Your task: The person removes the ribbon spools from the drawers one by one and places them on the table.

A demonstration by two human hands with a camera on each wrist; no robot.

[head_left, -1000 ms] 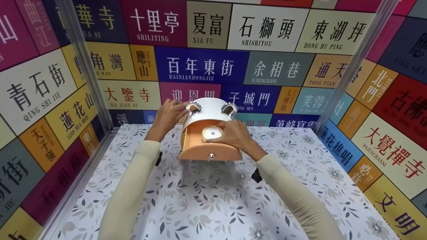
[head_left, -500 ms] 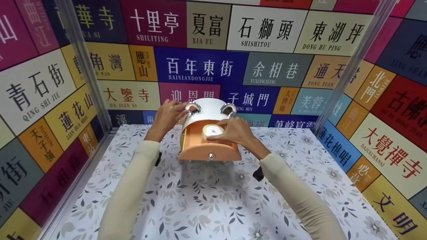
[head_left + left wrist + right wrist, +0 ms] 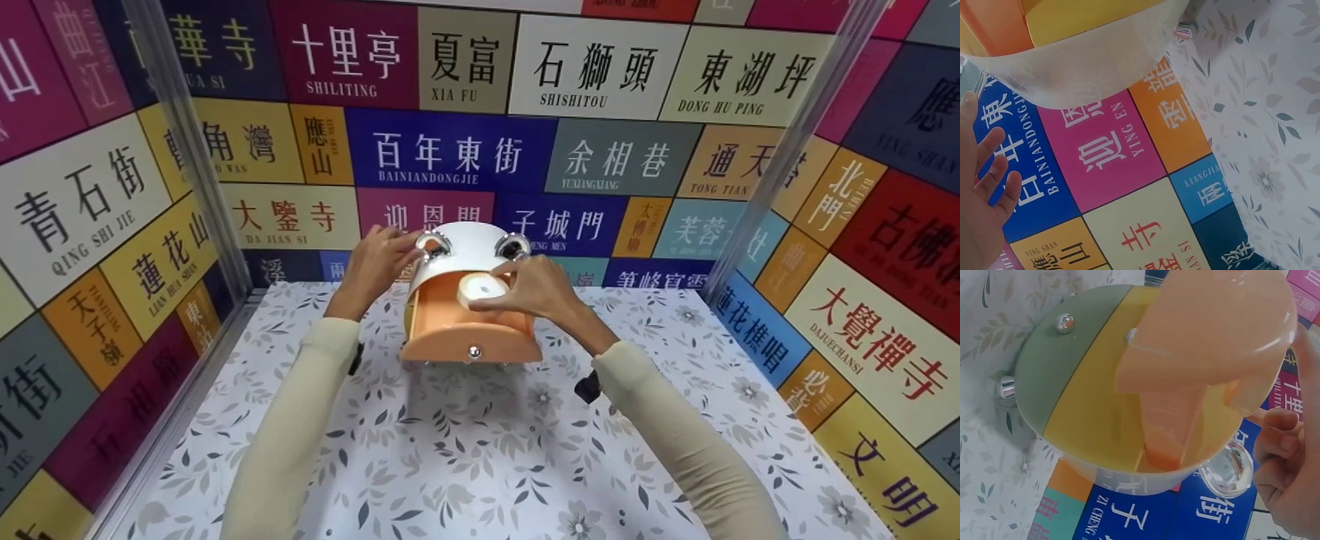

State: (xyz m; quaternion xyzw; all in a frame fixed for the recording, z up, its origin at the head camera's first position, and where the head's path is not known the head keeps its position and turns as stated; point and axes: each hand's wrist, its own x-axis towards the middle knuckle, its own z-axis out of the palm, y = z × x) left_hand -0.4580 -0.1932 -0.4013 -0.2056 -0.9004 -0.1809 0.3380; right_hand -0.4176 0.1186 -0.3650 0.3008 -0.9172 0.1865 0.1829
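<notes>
Two hands are seen at a small storage box (image 3: 469, 300) that stands near the far edge of the floral tabletop (image 3: 480, 450), roughly midway between its left and right edges. The box has a white domed shell with two shiny round knobs (image 3: 435, 243) on top, and a peach drawer (image 3: 469, 330) is pulled out toward the near edge, a small metal knob on its front. A white roll of tape (image 3: 480, 289) is pinched between the thumb and curled fingers of the right hand (image 3: 532, 289), held just above the open drawer and directly below the front rim of the white shell. The roll lies at the fingertips on the left side of that hand, while the wrist trails toward the right edge of the tabletop. The left hand (image 3: 375, 262) is pressed against the left side of the shell, close to the left knob; in the left wrist view its fingers (image 3: 994, 174) are seen loosely straight and slightly spread, closed on nothing. From the right wrist view the box's underside (image 3: 1089, 394) is shown in green and yellow bands.
</notes>
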